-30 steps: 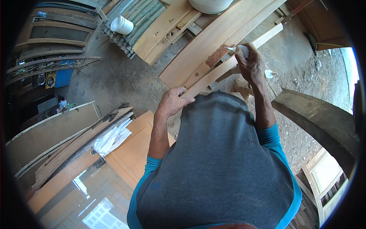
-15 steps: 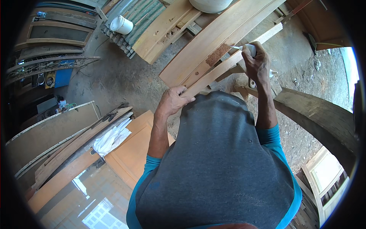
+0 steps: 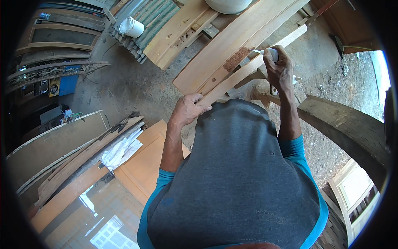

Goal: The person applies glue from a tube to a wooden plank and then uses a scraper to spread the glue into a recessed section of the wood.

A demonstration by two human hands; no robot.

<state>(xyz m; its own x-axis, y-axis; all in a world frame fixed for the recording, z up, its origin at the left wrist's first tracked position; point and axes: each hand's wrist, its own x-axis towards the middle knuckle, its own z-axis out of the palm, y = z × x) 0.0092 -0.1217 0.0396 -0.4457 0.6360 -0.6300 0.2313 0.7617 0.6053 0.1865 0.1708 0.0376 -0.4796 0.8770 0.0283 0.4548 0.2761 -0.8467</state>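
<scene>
In my right hand (image 3: pixel 280 67) is a small white squeeze bottle (image 3: pixel 271 54), fingers closed round it. Its thin nozzle points left, its tip close over a patch of reddish-brown sawdust (image 3: pixel 237 59). That sawdust lies in a long wooden board (image 3: pixel 224 45) slanting from near centre to the upper right. Along the board's near side runs a narrow pale wooden strip (image 3: pixel 236 81). My left hand (image 3: pixel 188 109) grips the lower left end of this strip, thumb on top. A small dark hole shows in the wood between the sawdust and my left hand.
A white bucket (image 3: pixel 132 27) stands on corrugated sheets (image 3: pixel 151 18) at the upper left. Beside them lies another plank (image 3: pixel 178 35). A thick wooden beam (image 3: pixel 340 120) curves along the right. Wooden panels, a white cloth (image 3: pixel 121 152) and a glass sheet (image 3: pixel 87 224) lie lower left.
</scene>
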